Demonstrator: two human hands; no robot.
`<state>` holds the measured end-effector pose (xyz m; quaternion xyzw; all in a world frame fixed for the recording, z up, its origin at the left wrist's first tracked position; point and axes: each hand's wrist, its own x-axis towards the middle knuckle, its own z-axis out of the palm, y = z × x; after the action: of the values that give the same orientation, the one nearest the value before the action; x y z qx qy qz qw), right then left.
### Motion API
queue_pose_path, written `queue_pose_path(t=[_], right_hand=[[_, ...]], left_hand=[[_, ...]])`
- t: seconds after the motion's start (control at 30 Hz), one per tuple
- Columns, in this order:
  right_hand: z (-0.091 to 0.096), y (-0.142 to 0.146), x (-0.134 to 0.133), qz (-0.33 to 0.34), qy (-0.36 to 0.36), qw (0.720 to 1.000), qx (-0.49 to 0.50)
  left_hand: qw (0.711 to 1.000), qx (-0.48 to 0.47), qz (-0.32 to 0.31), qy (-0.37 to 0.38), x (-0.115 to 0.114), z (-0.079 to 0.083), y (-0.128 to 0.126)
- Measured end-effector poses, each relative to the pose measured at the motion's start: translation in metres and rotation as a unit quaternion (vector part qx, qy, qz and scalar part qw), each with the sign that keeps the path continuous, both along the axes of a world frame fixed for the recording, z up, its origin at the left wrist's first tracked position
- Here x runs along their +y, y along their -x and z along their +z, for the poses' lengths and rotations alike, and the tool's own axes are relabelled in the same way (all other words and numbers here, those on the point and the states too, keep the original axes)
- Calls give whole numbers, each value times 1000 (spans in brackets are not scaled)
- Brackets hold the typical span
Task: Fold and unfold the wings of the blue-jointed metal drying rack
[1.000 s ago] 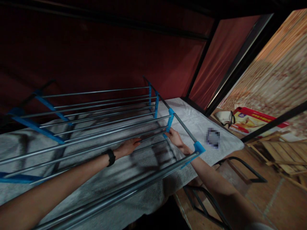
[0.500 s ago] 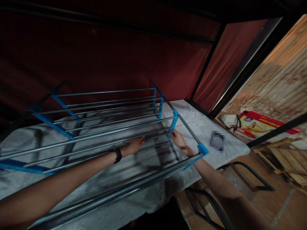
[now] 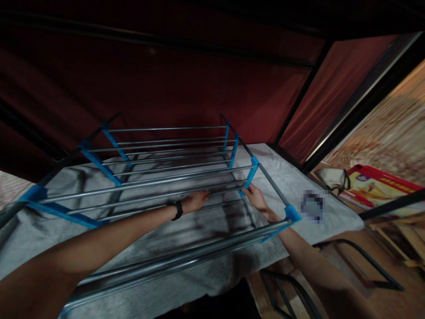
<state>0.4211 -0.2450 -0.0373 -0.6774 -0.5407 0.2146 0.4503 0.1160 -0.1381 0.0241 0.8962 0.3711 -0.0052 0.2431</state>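
A metal rack with steel rods and blue plastic joints stands on a table under a white towel. My left hand, with a black band on its wrist, reaches under the near rods and its fingers curl round one thin rod near the middle. My right hand comes in from the right end and grips a blue joint where the rods meet the side bar. Both forearms pass beneath the nearest pair of rods.
A dark red curtain hangs behind the table. To the right, a red and yellow box and a pale bag lie on the floor. Black metal frames stand below the table's right edge. A small blurred item rests on the towel.
The view has swung left, so the rack and both hands sit further right in the picture. The hands keep their hold on the rod and the joint.
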Motion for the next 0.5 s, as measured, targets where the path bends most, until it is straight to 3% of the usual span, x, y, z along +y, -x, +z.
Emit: queue_pose_path(t=[0.33,0.43,0.5], right_hand=[[2,2,0,4,-20,1000,3],[4,1,0,16,-14,1000,11],[4,-1,1,22,-12,1000,15]], left_hand=[[999,23,-34,-23,-3,2,9],[995,10,-58,-80,-10,3,16],[983,-5,-122,-139,-20,4,20]])
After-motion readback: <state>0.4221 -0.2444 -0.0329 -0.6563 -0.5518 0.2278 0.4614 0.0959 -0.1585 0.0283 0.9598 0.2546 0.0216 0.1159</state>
